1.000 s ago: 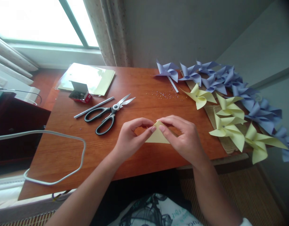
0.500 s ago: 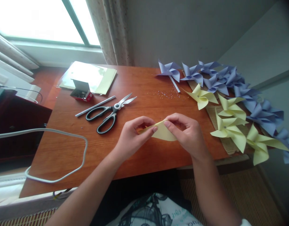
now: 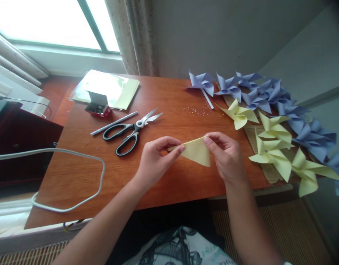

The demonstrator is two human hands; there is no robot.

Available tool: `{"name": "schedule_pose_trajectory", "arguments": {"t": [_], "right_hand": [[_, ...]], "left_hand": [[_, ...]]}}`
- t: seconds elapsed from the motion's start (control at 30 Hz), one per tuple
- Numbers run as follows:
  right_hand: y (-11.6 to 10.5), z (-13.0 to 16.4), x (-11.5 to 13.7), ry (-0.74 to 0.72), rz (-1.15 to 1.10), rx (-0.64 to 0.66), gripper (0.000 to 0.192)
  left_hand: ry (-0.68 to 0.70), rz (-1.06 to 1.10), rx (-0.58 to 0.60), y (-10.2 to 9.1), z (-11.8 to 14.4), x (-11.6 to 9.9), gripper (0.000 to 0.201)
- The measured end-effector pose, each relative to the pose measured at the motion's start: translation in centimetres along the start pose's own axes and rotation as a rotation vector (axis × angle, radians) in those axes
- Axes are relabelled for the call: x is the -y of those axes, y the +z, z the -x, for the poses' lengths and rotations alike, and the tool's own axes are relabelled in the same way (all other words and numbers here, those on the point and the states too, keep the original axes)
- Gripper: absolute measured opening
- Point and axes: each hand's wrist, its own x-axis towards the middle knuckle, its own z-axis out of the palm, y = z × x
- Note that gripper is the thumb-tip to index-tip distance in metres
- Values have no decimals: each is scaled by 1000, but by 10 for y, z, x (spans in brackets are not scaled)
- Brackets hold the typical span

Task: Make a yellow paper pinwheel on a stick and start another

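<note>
Head view: folded yellow paper (image 3: 197,151) pinched between left hand (image 3: 155,160) and right hand (image 3: 226,156).

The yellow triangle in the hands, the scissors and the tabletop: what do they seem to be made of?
Yellow triangle: thin matte paper, going by its sharp creased edges.
Scissors: shiny metal blades with black handles, probably plastic.
Tabletop: reddish-brown wood grain with a smooth sheen; whether solid wood or laminate cannot be told.

The far blue pinwheels (image 3: 318,136) run off the right edge. The cord (image 3: 75,162) leaves at the left edge. The box's (image 3: 99,105) contents are too small to tell. Tiny specks (image 3: 198,110) near the far pinwheel stick cannot be identified.
</note>
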Motion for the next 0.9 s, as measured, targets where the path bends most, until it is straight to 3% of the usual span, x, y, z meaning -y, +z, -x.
{"name": "schedule_pose_trajectory", "arguments": {"t": [0.2, 0.33, 0.47, 0.6, 0.7, 0.9], "right_hand": [[0, 1, 0, -6, 5, 2, 9], [-1, 3, 5, -8, 61, 45, 9], [-3, 3, 17, -14, 181, 149, 11], [-2, 1, 28, -75, 352, 349, 13], [1, 1, 32, -111, 422, 429, 13], [4, 1, 25, -85, 389, 378, 11]], "left_hand": [[69, -95, -7, 0, 0, -3, 15], [25, -82, 84, -2, -1, -4, 16], [6, -172, 231, -5, -2, -8, 18], [17, -173, 306, -5, -2, -11, 20], [30, -174, 310, -4, -2, -9, 21], [26, -180, 252, -5, -3, -5, 14]]}}
